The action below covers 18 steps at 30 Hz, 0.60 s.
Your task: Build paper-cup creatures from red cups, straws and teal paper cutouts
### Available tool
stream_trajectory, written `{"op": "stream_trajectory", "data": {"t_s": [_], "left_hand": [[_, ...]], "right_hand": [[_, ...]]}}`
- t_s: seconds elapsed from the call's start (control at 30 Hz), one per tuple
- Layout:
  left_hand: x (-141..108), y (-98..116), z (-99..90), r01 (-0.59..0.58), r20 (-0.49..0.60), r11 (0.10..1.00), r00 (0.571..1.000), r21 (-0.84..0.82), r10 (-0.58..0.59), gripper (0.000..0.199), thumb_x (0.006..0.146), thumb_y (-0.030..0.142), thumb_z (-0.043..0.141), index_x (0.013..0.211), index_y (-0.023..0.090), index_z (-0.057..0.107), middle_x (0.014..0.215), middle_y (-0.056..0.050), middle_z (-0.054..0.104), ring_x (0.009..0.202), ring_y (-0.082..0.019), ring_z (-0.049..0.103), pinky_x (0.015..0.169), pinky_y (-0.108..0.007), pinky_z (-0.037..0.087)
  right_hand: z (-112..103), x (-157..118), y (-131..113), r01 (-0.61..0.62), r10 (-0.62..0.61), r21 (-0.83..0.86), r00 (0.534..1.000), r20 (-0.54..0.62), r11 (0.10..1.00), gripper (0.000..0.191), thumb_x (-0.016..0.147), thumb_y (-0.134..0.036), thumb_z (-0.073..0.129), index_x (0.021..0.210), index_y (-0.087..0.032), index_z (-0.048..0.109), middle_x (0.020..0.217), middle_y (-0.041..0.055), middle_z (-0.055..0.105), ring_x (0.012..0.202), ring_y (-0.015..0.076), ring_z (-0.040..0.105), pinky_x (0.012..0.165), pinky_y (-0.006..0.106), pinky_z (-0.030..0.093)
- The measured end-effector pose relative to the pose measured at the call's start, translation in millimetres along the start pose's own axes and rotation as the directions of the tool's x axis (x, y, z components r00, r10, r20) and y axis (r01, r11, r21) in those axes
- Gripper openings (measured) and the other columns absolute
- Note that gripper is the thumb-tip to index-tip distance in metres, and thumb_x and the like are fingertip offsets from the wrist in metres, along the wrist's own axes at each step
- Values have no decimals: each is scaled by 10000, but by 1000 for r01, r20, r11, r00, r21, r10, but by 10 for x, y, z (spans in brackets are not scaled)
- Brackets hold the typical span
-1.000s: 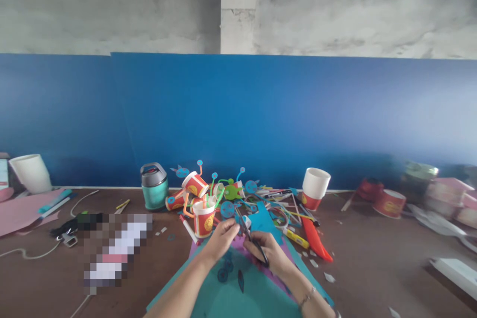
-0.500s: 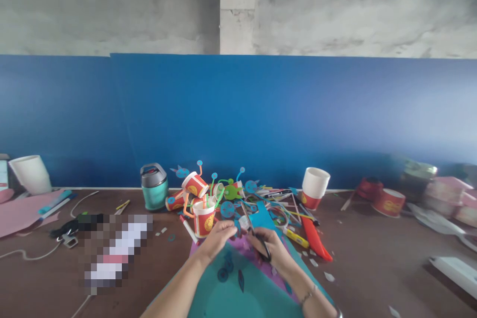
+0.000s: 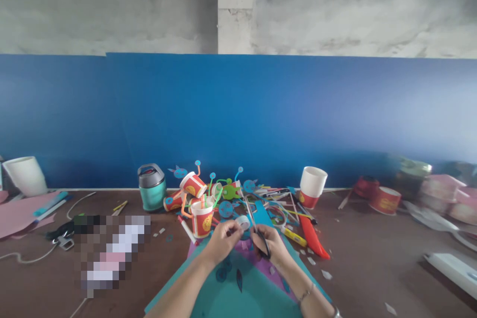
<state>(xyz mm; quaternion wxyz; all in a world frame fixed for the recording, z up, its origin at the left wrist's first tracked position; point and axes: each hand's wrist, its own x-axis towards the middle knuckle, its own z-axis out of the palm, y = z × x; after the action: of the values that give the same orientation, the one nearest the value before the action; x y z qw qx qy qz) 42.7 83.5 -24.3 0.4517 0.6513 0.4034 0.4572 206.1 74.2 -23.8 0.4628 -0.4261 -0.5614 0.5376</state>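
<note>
Black-handled scissors (image 3: 265, 244) are held in my right hand (image 3: 270, 246), blades pointing up and away. My left hand (image 3: 224, 239) is closed just to the left, fingertips pinched together; what they hold is hidden. A white tape roll (image 3: 243, 223) lies just beyond my fingers. Beneath both hands are a teal sheet (image 3: 223, 293) and a purple sheet (image 3: 269, 269). Small dark-outlined round cutouts (image 3: 221, 275) and a leaf-shaped piece (image 3: 239, 280) rest on the teal sheet.
Decorated red-and-white paper cups (image 3: 201, 219) stand and lie ahead, beside straws and pens. A teal container (image 3: 152, 191) is behind left, stacked white cups (image 3: 313, 184) behind right. A yellow glue tube (image 3: 294, 236) and red strip (image 3: 313, 238) lie right of my hands, near paper scraps (image 3: 326, 274).
My left hand has turned inward with its fingers curled, and the small blue piece at its fingertips is no longer visible. The view has shifted slightly; the scissors remain in my right hand.
</note>
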Motion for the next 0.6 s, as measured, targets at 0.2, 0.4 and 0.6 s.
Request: {"op": "stream_trajectory", "data": {"t_s": [0.2, 0.4, 0.6], "left_hand": [[-3, 36, 44, 65, 13, 990, 998, -128, -64, 340, 676, 473, 684, 766, 157, 596, 622, 17, 560, 572, -127, 492, 565, -245, 367], [-8, 70, 107, 92, -53, 974, 993, -207, -105, 306, 669, 436, 685, 607, 165, 558, 531, 36, 519, 529, -105, 438, 538, -233, 322], [52, 1, 63, 65, -211, 967, 970, -244, -118, 360, 661, 504, 669, 592, 177, 534, 536, 26, 537, 551, -122, 482, 560, -246, 343]], "right_hand": [[60, -14, 29, 44, -40, 41, 995, -88, 998, 385, 641, -534, 671, 655, -180, 519, 385, -51, 501, 307, 76, 409, 334, 197, 315], [79, -35, -21, 54, -46, 83, 995, -92, 995, 460, 599, -591, 719, 665, -179, 524, 381, -52, 501, 309, 84, 419, 343, 204, 325], [101, -63, -14, 5, -5, 3, 995, 103, 1000, 338, 704, -478, 666, 770, -167, 552, 509, -17, 597, 415, 96, 498, 375, 182, 325]]}}
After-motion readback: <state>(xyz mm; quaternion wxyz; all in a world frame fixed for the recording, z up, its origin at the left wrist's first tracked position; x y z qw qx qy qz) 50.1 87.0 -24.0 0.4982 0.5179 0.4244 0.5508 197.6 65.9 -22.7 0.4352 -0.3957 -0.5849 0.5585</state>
